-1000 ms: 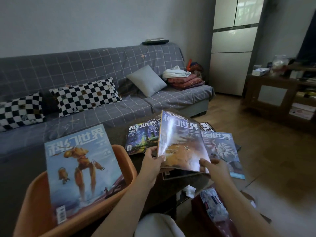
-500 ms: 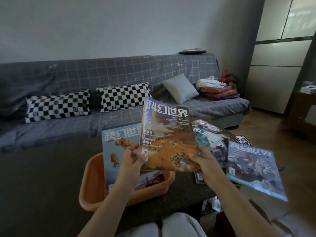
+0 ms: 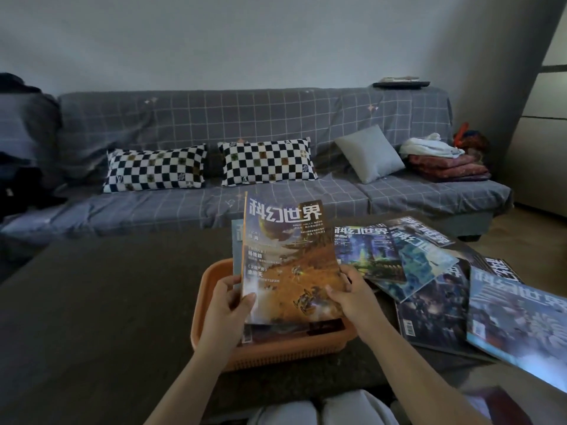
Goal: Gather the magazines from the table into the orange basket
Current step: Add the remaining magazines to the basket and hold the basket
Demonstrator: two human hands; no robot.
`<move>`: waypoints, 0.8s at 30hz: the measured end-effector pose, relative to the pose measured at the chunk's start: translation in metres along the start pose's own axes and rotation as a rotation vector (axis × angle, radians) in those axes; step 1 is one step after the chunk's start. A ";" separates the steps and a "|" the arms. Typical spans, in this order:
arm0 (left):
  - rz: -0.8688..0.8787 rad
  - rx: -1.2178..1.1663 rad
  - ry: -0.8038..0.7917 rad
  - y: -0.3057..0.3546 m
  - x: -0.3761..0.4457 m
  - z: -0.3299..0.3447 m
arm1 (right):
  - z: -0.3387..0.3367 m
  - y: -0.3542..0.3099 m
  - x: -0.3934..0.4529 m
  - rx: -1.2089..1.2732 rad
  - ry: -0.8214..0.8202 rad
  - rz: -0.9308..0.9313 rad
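An orange-covered magazine (image 3: pixel 285 259) stands tilted over the orange basket (image 3: pixel 211 305), which sits on the dark table (image 3: pixel 107 317). My left hand (image 3: pixel 228 305) grips its lower left edge and my right hand (image 3: pixel 349 297) grips its lower right corner. Behind it in the basket leans another magazine (image 3: pixel 237 240), mostly hidden. Several more magazines lie spread on the table to the right, among them a dark blue one (image 3: pixel 368 251), a teal one (image 3: pixel 420 265) and a light blue one (image 3: pixel 518 326) at the table's right edge.
A grey checked sofa (image 3: pixel 276 194) runs behind the table with two chequered cushions (image 3: pixel 267 162), a grey cushion (image 3: pixel 369 153) and folded blankets (image 3: pixel 445 165). My knees (image 3: pixel 319 409) are at the table's near edge. A pale cabinet (image 3: pixel 540 142) stands at the right.
The view has swung left. My hands have carried the orange-covered magazine left from the spread pile to above the basket and lowered it in front of the magazine standing there.
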State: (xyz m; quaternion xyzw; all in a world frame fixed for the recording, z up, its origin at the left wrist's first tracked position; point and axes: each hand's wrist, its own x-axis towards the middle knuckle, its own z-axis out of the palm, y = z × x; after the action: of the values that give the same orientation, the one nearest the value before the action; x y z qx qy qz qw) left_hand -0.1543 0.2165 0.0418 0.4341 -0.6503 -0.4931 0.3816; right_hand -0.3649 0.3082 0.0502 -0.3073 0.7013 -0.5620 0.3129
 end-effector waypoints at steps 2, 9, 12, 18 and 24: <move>0.013 0.175 0.042 -0.004 0.000 0.000 | 0.004 0.001 0.002 -0.161 0.041 -0.044; 0.069 0.366 0.168 -0.006 -0.003 0.000 | 0.011 0.002 0.004 -0.515 0.047 -0.037; 0.037 0.377 0.202 -0.006 -0.004 -0.003 | 0.010 0.002 0.001 -0.598 0.001 -0.018; -0.014 0.425 0.162 -0.009 -0.005 -0.009 | 0.005 0.005 -0.005 -0.716 -0.080 -0.008; -0.023 0.534 0.066 -0.006 0.002 -0.006 | 0.010 -0.002 0.007 -0.528 -0.129 -0.062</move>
State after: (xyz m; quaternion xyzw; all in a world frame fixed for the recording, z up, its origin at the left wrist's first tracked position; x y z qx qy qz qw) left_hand -0.1479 0.2118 0.0371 0.5428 -0.7394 -0.2939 0.2690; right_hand -0.3612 0.2971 0.0498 -0.4349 0.7924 -0.3480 0.2486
